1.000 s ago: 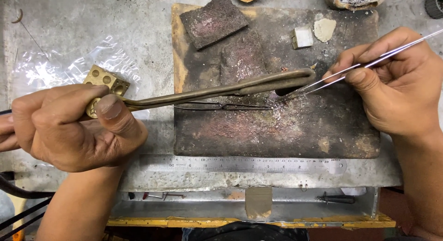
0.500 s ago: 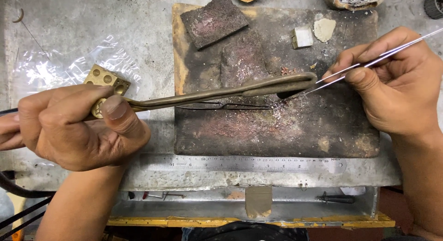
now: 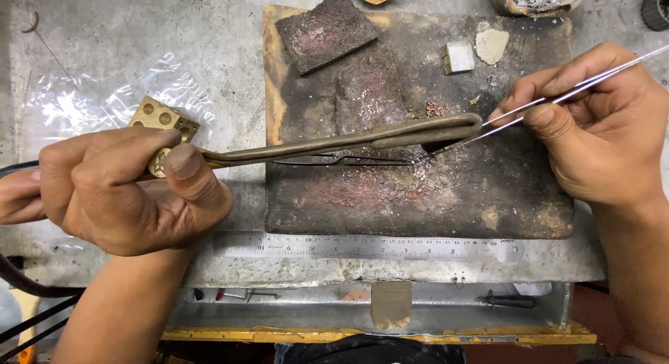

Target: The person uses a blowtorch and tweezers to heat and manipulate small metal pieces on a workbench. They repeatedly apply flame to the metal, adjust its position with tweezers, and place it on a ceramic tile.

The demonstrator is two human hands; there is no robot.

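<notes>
Scorched slab (image 3: 488,197) on gritty grey workbench (image 3: 139,43)

A dull brass torch (image 3: 348,139) was gripped over a rough, scorched board (image 3: 488,197), shiny steel tweezers (image 3: 557,96) were pinched, and a matt metal ruler (image 3: 362,247) was laid nearby.

My grey, scuffed workbench (image 3: 139,50) carries a scorched soldering board (image 3: 502,197) at centre right, a steel ruler (image 3: 369,247) along its lower edge, crinkled clear plastic (image 3: 83,106) and a brass block (image 3: 162,119) at left.
</notes>
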